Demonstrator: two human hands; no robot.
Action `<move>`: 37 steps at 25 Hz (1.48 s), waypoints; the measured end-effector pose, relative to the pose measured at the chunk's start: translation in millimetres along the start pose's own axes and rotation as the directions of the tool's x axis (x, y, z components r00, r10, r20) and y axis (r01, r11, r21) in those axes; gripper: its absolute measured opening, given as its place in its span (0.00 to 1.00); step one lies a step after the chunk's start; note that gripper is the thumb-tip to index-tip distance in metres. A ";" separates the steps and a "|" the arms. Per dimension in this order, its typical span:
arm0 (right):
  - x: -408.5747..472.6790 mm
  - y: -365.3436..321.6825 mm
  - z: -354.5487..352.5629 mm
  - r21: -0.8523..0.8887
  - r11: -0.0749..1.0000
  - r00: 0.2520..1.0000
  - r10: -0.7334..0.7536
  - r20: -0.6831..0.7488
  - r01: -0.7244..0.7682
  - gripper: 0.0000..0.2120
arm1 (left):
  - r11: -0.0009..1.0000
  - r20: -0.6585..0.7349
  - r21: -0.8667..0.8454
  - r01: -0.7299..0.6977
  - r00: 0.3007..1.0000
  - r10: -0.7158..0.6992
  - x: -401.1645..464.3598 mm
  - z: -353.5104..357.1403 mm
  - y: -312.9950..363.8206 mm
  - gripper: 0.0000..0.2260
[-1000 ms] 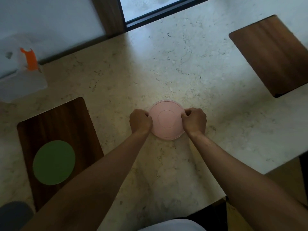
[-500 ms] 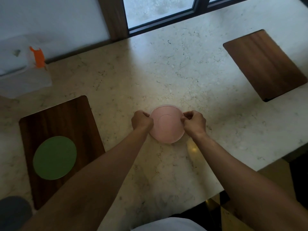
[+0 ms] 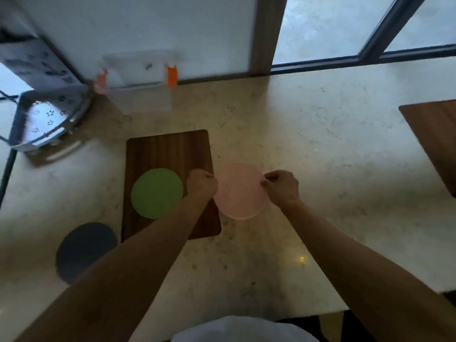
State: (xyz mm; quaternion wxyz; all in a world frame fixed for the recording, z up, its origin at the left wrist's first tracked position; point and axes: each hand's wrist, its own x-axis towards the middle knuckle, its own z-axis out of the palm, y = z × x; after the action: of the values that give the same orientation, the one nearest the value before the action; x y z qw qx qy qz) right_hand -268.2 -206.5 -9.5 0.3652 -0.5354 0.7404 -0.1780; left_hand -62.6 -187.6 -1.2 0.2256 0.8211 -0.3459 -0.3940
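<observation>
A round pink plate [image 3: 239, 191] is held between both hands, just right of a dark wooden board [image 3: 167, 154]. My left hand [image 3: 201, 185] grips its left rim with curled fingers, over the board's right edge. My right hand [image 3: 280, 185] pinches its right rim between thumb and fingers. A flat green disc [image 3: 157, 193] lies on the board, left of my left hand. I cannot tell whether the pink plate touches the counter.
A grey disc [image 3: 84, 250] lies on the marble counter [image 3: 308, 134] at the front left. A clear plastic box with orange clips [image 3: 140, 85] stands at the back wall, a metal rack [image 3: 47, 117] to its left. Another wooden board [image 3: 434, 139] lies far right.
Both hands have carried the pink plate leftward toward the board with the green disc. The view has swung left, bringing the metal rack and grey disc into sight.
</observation>
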 end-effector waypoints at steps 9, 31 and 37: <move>-38.9 -111.0 124.3 -0.156 0.964 0.964 -0.186 0.189 0.216 0.12 | 0.986 -0.182 -0.091 0.139 0.971 -0.154 20.3 -134.8 -91.4 0.08; -29.0 -128.6 206.3 -0.281 0.935 0.965 -0.164 0.206 0.219 0.13 | 0.991 -0.118 0.100 0.084 0.990 -0.072 78.2 -155.9 -144.6 0.12; -35.0 -137.9 210.3 -0.263 0.961 0.990 -0.053 0.131 0.086 0.09 | 0.976 -0.118 0.200 0.087 0.991 -0.064 80.8 -150.8 -136.7 0.10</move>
State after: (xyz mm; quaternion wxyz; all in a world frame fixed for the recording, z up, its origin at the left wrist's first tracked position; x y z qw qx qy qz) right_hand -17.4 -197.5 -47.7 0.3278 -0.6156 0.7145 -0.0555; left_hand 148.2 -143.0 -40.1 0.1437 0.8731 -0.3401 -0.3184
